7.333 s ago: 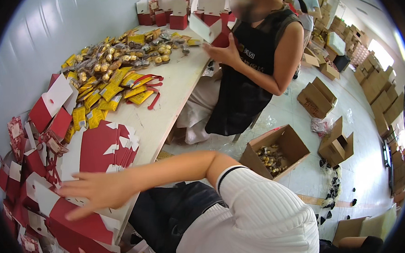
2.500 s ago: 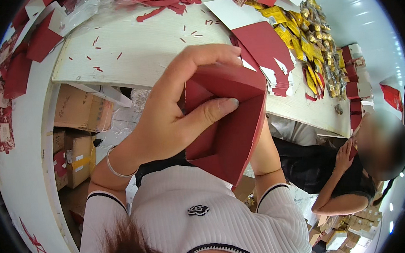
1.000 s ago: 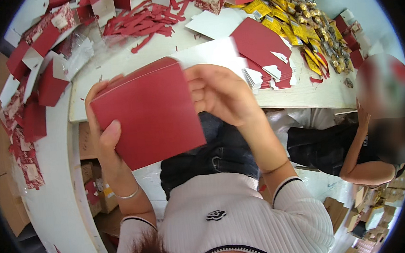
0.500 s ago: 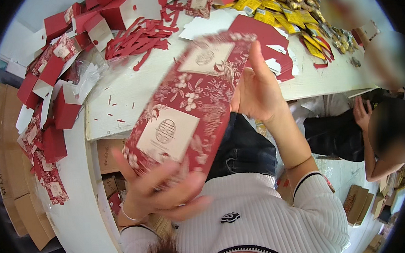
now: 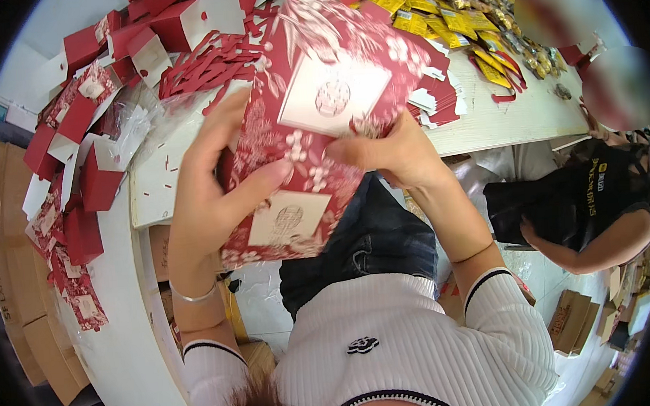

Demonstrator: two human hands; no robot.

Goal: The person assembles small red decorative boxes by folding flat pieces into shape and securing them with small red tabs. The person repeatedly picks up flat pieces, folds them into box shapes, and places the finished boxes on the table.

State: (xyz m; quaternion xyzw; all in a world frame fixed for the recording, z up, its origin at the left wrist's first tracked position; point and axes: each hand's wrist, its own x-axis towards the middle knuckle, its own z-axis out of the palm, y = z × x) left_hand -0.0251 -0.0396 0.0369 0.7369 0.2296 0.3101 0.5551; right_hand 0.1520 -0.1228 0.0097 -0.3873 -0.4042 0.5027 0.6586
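Both my hands hold a red cardboard gift box with pale floral print and two cream label panels, tilted in front of me above the table's near edge. My left hand grips its left side, thumb on the printed face and fingers partly hidden behind it. Around the right edge is my right hand, its thumb across the front between the panels and its other fingers mostly hidden. The box's back is out of sight, so I cannot tell how far it is unfolded.
Red boxes with white insides crowd the table's left side. Red ribbons lie behind my left hand, beside clear plastic. Yellow packets, gold-wrapped balls and red-and-white cards lie farther right. Another person is at the right.
The box has turned and moved up and away from me, showing more of its surface. My left hand has shifted from its near end to its left side; my right thumb now crosses the front.
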